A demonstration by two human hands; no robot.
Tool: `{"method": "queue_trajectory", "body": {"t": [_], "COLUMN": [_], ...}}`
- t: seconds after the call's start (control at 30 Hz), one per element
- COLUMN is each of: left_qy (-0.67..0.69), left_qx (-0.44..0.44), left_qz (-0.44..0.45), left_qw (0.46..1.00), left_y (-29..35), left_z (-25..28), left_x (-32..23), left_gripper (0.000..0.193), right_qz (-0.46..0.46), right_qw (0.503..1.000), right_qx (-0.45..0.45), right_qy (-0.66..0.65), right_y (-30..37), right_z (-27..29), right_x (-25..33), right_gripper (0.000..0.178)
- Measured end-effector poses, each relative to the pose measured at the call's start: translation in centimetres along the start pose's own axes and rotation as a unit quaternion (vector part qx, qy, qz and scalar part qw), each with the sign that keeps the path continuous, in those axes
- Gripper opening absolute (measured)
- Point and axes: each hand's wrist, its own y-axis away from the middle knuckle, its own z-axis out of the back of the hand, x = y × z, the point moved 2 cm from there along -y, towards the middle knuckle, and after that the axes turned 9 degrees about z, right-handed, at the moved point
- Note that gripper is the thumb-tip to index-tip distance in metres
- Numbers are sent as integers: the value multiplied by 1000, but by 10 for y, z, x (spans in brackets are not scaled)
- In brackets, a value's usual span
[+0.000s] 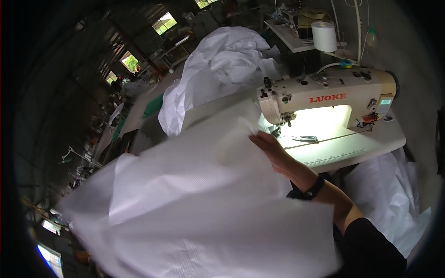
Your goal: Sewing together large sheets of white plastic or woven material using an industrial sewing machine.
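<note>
White, thin, slightly glossy sheet material (pixel 208 199) spreads across the lower and middle part of the view, left of and in front of a cream-coloured industrial sewing machine (pixel 329 88). Its surface carries soft folds, and its left and lower edges are blurred.

The person's right hand (pixel 273 150) is at the sheet's upper right edge, near the machine's needle end, with its fingers (pixel 256 137) closed on the material, gripping that edge. A black band (pixel 316 187) circles the wrist, and a black sleeve (pixel 373 241) covers the upper part of the arm. The left hand does not show, so the state of its fingers cannot be told.

Light shines under the machine's arm onto the pale, smooth counter (pixel 296 155), where small metal thread snips (pixel 306 138) lie to the right of the needle area. A scale of fine marks runs along the counter's front edge. Above the machine stands a large white cylindrical cone of thread (pixel 324 37). Behind the sheet, a crumpled heap of similar white material (pixel 222 65) is piled up; more white folded material (pixel 384 194) hangs below the counter, at the right.
</note>
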Motion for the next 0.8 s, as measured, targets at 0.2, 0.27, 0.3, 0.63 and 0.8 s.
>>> {"method": "queue_trajectory", "body": {"t": [0.2, 0.27, 0.3, 0.63, 0.8], "left_qy": [-82, -111, -328, -30, -250], "left_qx": [42, -3, 2, 0, 14], "left_qz": [127, -103, -142, -119, -116], "left_qw": [988, 989, 934, 992, 961], "left_y": [-30, -34, -25, -21, -61], "left_z": [11, -3, -7, -1, 15], "left_x": [21, 4, -6, -44, -10], "left_gripper": [58, 51, 51, 57, 51], "right_qz": [-112, -133, -122, -4, -169], "right_qw": [983, 978, 977, 998, 972], "right_qx": [-38, -64, -74, -50, -161], "right_qy": [141, 147, 157, -48, -39], "right_y": [35, 40, 41, 25, 23], "right_z": [70, 79, 78, 34, 49], "right_x": [-74, -80, -76, -28, -80], "right_gripper": [21, 19, 18, 21, 24]}}
